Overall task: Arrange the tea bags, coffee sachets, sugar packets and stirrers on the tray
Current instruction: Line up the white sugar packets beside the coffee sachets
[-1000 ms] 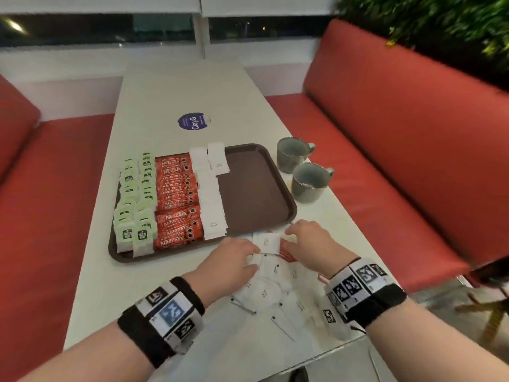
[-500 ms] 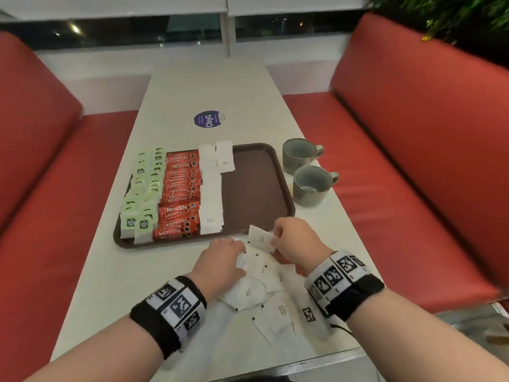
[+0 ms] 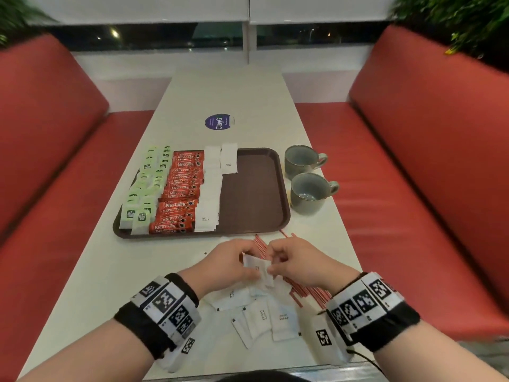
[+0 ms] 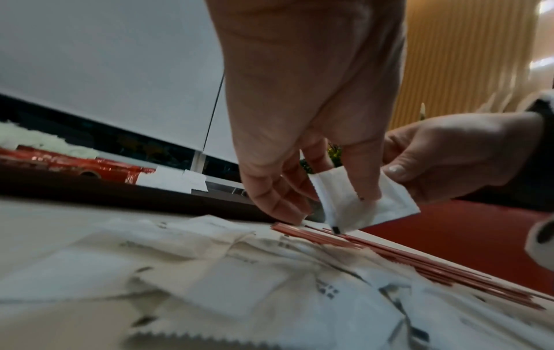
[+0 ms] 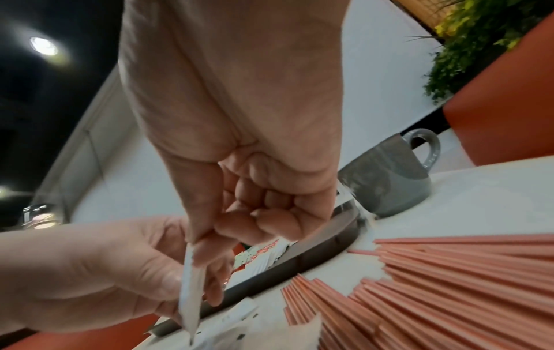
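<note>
Together we pinched sugar packets (image 3: 258, 267) between both hands — left hand (image 3: 225, 267), right hand (image 3: 300, 264) — fingers curled, just above the loose packets (image 3: 271, 315) and stirrers (image 5: 449, 284), tray (image 3: 256, 188) beyond our fingertips.

"NESCAFÉ" runs along the red coffee sachets (image 3: 179, 205) on the tray. "WHITE SUGAR" marks the white sugar packets (image 3: 283, 317). "ClayG" reads on the round purple sticker (image 3: 218, 122) far up the desk.

2 grey mugs (image 3: 309, 179) stand on the white table (image 3: 228, 92). Red benches (image 3: 429, 150) flank it. A purple sticker (image 3: 218, 122) lies farther back.
</note>
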A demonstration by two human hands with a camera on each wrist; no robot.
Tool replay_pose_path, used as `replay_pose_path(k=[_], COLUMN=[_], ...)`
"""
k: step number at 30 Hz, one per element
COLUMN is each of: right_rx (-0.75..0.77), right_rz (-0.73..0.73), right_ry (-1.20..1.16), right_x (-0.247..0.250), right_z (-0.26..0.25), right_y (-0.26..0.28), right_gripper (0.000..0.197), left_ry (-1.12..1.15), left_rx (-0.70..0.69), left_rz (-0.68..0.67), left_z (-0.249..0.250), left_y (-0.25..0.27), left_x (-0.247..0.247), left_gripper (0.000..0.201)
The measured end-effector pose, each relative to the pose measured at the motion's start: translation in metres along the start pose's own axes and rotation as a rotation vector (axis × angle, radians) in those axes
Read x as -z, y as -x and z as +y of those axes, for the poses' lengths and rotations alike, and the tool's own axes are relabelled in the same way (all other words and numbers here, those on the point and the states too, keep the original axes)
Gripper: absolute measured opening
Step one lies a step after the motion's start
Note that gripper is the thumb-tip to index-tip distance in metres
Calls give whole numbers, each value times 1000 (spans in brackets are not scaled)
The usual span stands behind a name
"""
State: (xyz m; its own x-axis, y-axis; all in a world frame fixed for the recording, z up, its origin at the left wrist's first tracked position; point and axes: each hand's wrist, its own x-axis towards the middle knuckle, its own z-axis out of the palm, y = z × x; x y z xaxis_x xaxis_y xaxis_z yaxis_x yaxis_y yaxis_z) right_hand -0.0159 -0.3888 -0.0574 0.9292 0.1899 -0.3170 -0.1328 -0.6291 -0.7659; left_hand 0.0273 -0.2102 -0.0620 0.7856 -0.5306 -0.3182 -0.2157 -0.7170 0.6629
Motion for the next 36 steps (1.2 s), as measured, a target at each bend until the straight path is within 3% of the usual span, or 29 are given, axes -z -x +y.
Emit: replay_pose_path(k=[2,4,7,10,12,18,21,28,34,36], right_rx=[51,81,80,44,24,43,0,96,208,228], right_rz=[50,128,63,-36,-21,19,3,99,10,50], right_ry=[52,121,386,688,749,667,416,27,74,79], right_x=[1,0,-7,-22,-27,-26,-19,16,19,13], right_z=[-4,-3,-1,2,2,-2,0,-18,-48,-50], right_y=[-1,-4,-4,-4,-6,-10,-9,5,1,-4], right_gripper=[27,23,12,34,40,18,25,29,13,15], left_ry=[-21,108,258,351,416,671,896,1015,1119,1190], left_rx=[29,89,128,157,194,250,287,352,251,214], left_rz=[-10,-37,-14,72,144,219,194,45,-276,-282], left_z=[0,-1,-5,-10,-12,-16,-15,-12,10,12], left_y=[1,3,14,23,27,32,32,28,27,28], left_x=[1,2,8,15,20,25,24,21,15,17], left_gripper=[22,16,12,14,16,19,18,27,31,33])
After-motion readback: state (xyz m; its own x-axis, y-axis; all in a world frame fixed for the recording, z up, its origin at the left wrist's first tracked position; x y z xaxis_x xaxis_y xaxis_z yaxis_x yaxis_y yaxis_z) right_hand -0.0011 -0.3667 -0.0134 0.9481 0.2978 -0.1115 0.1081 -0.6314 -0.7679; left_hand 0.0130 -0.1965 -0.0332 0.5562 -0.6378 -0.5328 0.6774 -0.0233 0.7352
